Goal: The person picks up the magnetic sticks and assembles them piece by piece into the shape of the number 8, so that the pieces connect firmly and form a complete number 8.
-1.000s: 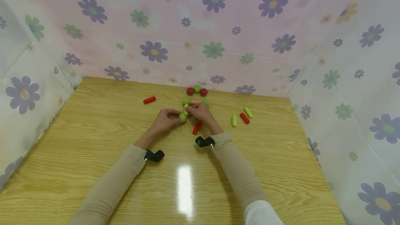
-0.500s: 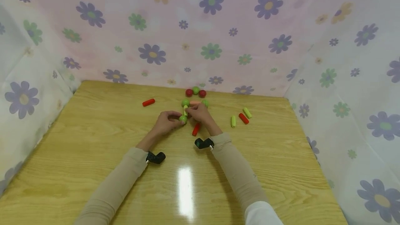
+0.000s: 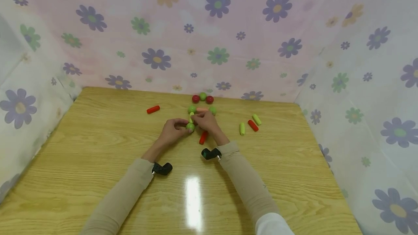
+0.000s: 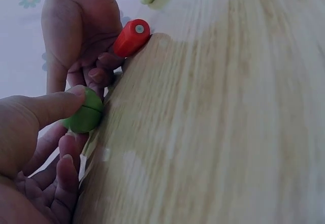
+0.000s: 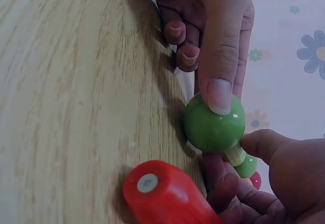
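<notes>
In the head view my left hand [image 3: 173, 131] pinches a green ball [image 5: 213, 125] between thumb and fingers, low over the wooden table. My right hand [image 3: 207, 122] holds a short yellow-green rod [image 3: 191, 117] just beyond that ball. At the rod's far end sits a second green ball [image 3: 192, 109]. From there an orange rod [image 3: 202, 110] runs right to another green ball [image 3: 212, 110], partly covered by my right hand. A red rod [image 5: 167, 193] with a grey disc in its end lies on the table under my right hand.
Behind the hands, two dark red balls [image 3: 195, 99] flank a green ball [image 3: 203, 96] near the table's back edge. A red rod [image 3: 153, 109] lies to the left. On the right lie two yellow-green rods [image 3: 242, 128] and a red rod [image 3: 253, 125]. Flowered cloth [image 3: 222, 64] surrounds the table.
The head view has tilted slightly. Both hands keep their holds, and the near green ball now lines up a little straighter with the yellow-green rod and the far ball.
</notes>
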The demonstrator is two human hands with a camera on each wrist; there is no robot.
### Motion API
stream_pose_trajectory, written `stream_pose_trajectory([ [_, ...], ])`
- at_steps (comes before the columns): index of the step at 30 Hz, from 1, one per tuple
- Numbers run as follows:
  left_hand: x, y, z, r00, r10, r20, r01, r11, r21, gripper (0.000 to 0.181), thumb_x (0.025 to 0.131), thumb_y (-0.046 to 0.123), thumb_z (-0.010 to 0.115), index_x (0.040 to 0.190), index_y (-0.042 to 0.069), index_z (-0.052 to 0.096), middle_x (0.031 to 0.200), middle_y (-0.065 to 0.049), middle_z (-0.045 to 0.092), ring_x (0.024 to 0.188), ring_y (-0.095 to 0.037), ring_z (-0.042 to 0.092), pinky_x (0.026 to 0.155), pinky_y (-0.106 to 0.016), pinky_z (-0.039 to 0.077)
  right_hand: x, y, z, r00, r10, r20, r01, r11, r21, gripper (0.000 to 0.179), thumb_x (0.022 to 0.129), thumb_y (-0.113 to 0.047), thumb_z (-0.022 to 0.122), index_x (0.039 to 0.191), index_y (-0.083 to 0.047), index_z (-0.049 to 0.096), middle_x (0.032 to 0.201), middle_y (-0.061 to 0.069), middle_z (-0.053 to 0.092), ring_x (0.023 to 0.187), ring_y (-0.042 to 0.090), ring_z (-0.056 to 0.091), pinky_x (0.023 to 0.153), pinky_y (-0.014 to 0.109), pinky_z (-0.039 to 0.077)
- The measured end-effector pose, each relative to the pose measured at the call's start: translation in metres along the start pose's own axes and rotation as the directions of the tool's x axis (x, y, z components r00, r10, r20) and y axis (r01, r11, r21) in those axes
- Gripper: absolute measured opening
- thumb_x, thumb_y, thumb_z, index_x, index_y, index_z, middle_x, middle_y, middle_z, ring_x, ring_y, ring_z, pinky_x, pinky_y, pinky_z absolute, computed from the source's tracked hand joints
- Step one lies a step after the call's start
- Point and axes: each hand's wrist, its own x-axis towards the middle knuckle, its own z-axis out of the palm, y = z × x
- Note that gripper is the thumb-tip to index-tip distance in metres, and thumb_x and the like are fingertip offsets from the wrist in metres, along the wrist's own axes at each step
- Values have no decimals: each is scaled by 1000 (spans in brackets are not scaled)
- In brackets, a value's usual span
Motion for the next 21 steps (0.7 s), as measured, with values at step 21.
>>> stream_pose_trajectory([
  [21,-6,-2,7,996,47,-76,-43,998,45,36,89,15,80,120,1,69,112,-16,71,67,-11,54,57,-22,44,-15,25,-24,983,-142,114,122,978,170,33,107,-25,55,114,3,72,100,16,73,82,16,65,72,27,55],
])
